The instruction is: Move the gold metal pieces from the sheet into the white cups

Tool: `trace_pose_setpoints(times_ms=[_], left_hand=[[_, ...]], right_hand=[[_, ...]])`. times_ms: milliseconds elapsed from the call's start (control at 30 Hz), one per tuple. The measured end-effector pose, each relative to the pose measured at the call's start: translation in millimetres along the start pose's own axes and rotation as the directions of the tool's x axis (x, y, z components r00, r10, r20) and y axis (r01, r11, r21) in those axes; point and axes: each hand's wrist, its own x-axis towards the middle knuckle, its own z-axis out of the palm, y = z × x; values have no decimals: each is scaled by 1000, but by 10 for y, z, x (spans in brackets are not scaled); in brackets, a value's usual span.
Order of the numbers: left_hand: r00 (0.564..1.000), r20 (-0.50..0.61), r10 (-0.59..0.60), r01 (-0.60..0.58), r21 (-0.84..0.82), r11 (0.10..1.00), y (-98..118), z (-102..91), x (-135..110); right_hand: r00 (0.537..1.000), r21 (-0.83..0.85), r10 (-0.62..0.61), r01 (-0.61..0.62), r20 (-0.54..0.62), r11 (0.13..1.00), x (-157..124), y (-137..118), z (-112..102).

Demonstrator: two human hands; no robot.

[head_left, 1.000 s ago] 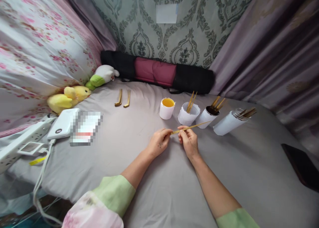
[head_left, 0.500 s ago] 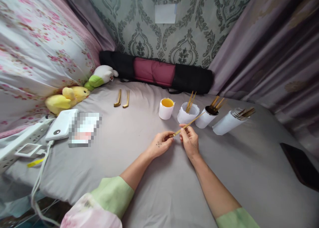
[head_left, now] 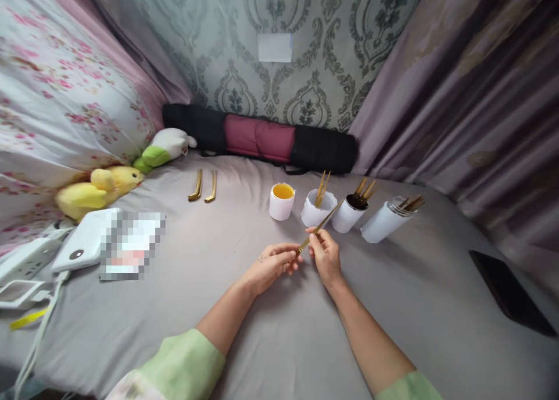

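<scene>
A slim gold-coloured strip (head_left: 322, 223) slants up and to the right between my two hands. My left hand (head_left: 274, 266) has its fingers closed on the strip's lower end, whose tip is partly hidden. Farther up the strip, my right hand (head_left: 325, 254) pinches it between thumb and fingers. Just beyond the hands stand a paper-wrapped cup with a yellow inside (head_left: 282, 206), a wider white cup (head_left: 315, 213) with a few gold sticks, a dark-lined cup (head_left: 344, 218) with several sticks, and a tilted white cup (head_left: 379, 224) with more sticks.
Bent gold-coloured pieces (head_left: 196, 186) lie in two groups at the left on the grey sheet (head_left: 227, 225). Farther left are a white power bank (head_left: 87, 243), cables and plush toys (head_left: 100, 187). A black-and-maroon roll bag (head_left: 262, 138) lies along the wall. A phone (head_left: 510, 292) rests at the right.
The view has shifted, so the surroundings sit lower and more to the left. The strip stands steeper between my hands, and the fingers of my left hand have changed position slightly.
</scene>
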Motion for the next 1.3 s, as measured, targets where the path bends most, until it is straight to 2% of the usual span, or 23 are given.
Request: trace_pose_setpoints(times_ms=[233,467,800,1300], left_hand=[[994,102,-26,31,-51,998,1,-1,-7],[990,137,-41,44,-22,999,-20,13,-15],[987,144,-72,70,17,997,-38,7,-13],[983,153,-102,98,30,995,-39,8,-17]], right_hand=[[1000,32,0,0,27,999,9,0,-36],[998,17,-6,5,66,1000,18,-5,-59],[995,-36,-6,10,100,999,24,13,-81],[999,-77,6,-3,34,997,157,-82,-147]])
